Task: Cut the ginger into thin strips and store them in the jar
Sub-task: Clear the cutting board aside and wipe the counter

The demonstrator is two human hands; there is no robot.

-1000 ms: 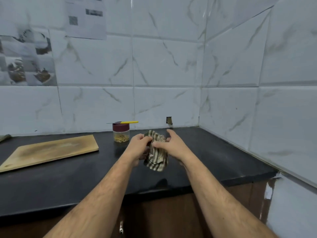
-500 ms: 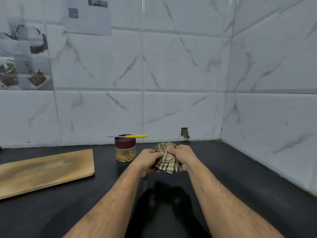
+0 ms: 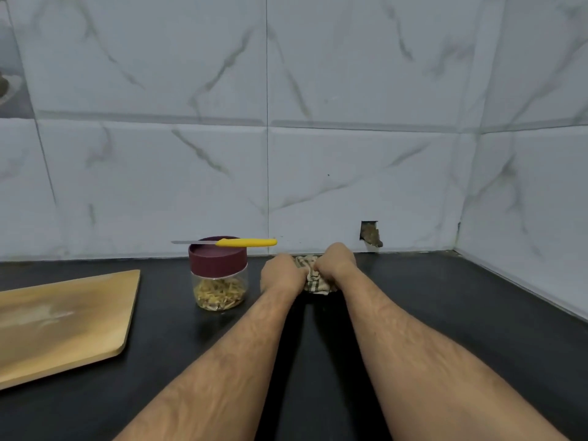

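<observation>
A clear jar [image 3: 219, 292] with a maroon lid stands on the black counter, with thin ginger strips [image 3: 219, 294] lying in its bottom. A yellow-handled knife [image 3: 235, 242] lies flat across the lid. Just right of the jar, my left hand [image 3: 280, 275] and my right hand [image 3: 337, 264] both grip a crumpled checked cloth [image 3: 313, 280] low over the counter near the back wall. Most of the cloth is hidden between my fists.
A wooden cutting board [image 3: 63, 319] lies at the left of the counter [image 3: 461, 313]. Tiled walls close the back and right side, meeting in a corner at the far right. A small hole [image 3: 369, 233] is broken in the back tile.
Both hands have carried the cloth forward toward the back wall and down to the counter beside the jar, bunching it tighter. The camera has moved closer.
</observation>
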